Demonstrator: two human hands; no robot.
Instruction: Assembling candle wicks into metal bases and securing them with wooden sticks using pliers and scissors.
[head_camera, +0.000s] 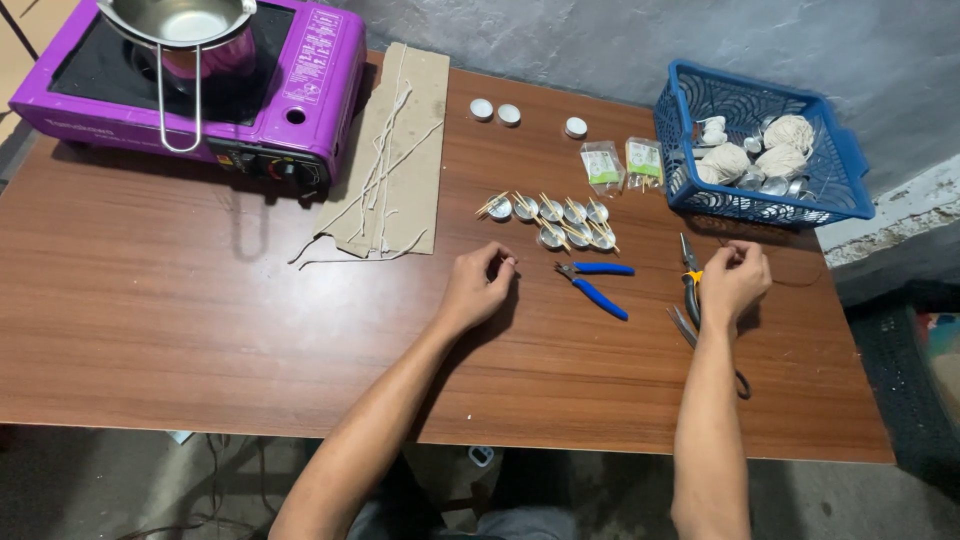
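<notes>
- The left hand (478, 287) rests on the table (200, 330), a smooth brown wood-grain laminate top. Its fingertips are curled together in a pinch, just left of the blue pliers (598, 285); whatever they pinch is too small to make out.
- The right hand (733, 282) sits right of the pliers, fingers bunched and thumb pressed to them. It seems to pinch a thin dark strand, but that is hard to tell.
- The pliers lie flat between the hands, with glossy blue handles spread in a V and short metal jaws pointing left.
- Scissors (690, 290) lie just right of the pliers, with dark blades, a yellow pivot and thin handles partly under the right hand.
- Above the pliers is a cluster of cups (560, 218), small round shiny metal ones, each crossed by pale wooden sticks.
- Further above, three more round white-topped cups (509, 114) stand apart.
- Two small clear packets (623, 165) with green labels lie up and right of the pliers.
- The basket (830, 150), blue plastic lattice, stands far right of the pliers, holding balls of pale string and metal cups.
- Up and left of the pliers, a flat cardboard sheet (410, 150) bears limp whitish wicks (385, 170).
- Far left is a purple boxy stove (300, 90), carrying a steel pot (185, 25) with a wire handle.
</notes>
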